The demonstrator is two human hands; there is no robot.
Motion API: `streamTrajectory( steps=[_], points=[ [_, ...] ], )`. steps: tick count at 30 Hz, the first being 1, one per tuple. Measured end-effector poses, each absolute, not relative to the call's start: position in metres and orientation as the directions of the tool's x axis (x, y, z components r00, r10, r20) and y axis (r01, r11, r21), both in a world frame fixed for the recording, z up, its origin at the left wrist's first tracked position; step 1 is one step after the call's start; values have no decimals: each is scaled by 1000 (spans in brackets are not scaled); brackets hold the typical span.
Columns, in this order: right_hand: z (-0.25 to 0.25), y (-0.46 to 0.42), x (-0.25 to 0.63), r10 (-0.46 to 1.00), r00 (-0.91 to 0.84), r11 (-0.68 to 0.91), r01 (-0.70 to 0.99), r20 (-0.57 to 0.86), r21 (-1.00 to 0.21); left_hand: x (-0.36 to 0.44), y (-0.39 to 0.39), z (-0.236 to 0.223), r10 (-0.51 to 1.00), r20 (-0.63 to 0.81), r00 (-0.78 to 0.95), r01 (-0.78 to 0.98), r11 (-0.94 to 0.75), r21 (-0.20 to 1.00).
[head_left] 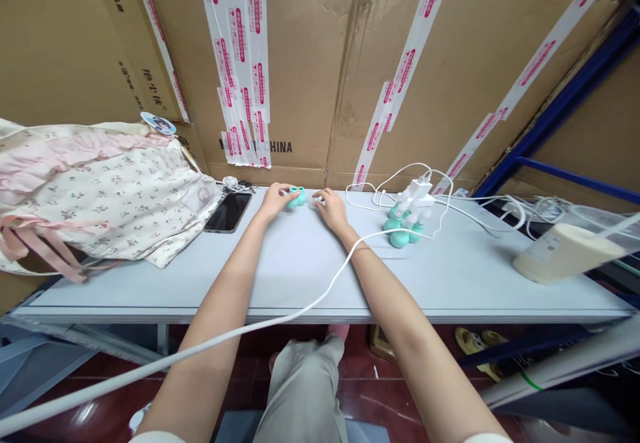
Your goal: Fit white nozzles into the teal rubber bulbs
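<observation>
Near the back of the table, my left hand (277, 199) is closed around small teal rounded containers (296, 198), whose round open tops face up. A short gap to the right, my right hand (331, 205) has its fingers bent with the tips close together. A small translucent whitish piece (311, 200) shows at those fingertips; its exact kind is too small to make out. To the right of this hand stands a cluster of similar teal round-bottomed containers (400, 237) with pale translucent tops.
A white cable (300, 311) runs across in front of my arms toward a white charger (419, 189). A black phone (229, 213) and a floral cloth bag (120, 196) lie on the left. A cream-coloured cup (565, 253) is at the right. Cardboard (305, 83) walls the back.
</observation>
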State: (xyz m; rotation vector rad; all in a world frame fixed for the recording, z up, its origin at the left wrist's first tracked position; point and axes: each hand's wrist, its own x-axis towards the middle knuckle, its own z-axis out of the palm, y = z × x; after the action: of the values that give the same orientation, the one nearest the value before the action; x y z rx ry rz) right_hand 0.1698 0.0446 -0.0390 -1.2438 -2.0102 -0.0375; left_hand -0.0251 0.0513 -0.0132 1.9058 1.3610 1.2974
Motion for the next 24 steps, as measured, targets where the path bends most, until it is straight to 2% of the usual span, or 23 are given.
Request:
streamTrajectory(
  steps=[5,11,17,24],
  points=[
    [-44,48,167,736,-298,598,707,608,-377,-24,52,-18,912,404,71,528,-378,761],
    [-43,45,167,729,-311,613,693,610,-380,-24,53,-22,921,375,103,590,-360,722],
    [-36,38,169,729,-316,596,730,608,-335,-23,55,-25,927,351,129,536,-363,762],
    [-26,34,174,713,-293,574,765,637,-292,-26,55,-25,895,414,166,587,-427,688]
  ],
)
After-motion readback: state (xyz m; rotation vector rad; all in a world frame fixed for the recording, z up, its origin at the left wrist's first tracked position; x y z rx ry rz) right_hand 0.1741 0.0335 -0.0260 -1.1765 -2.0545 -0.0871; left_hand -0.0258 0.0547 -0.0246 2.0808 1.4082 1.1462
